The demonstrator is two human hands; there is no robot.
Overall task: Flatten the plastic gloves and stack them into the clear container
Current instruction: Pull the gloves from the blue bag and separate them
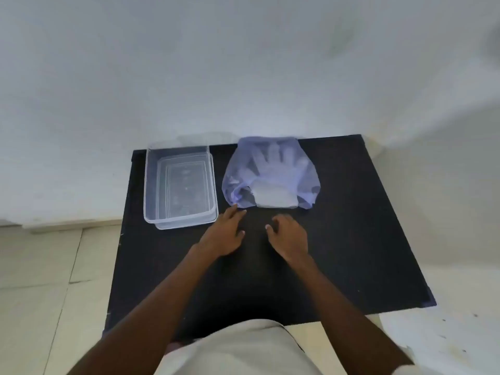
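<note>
A clear plastic container (151, 185) stands empty at the back left of a black table (351, 239). To its right lies a bluish translucent bag (235, 180) holding clear plastic gloves (276, 163), whose cuffs stick out of the bag's open front. My left hand (226, 234) hovers just in front of the bag's left corner, fingers spread, its fingertips close to the bag. My right hand (289, 236) is beside it over the table, fingers loosely curled, holding nothing.
The container sits on what looks like its clear lid (213, 220). A white wall (243, 77) rises right behind the table. Pale floor tiles (40, 280) lie to the left, and the table's front edge is near my body.
</note>
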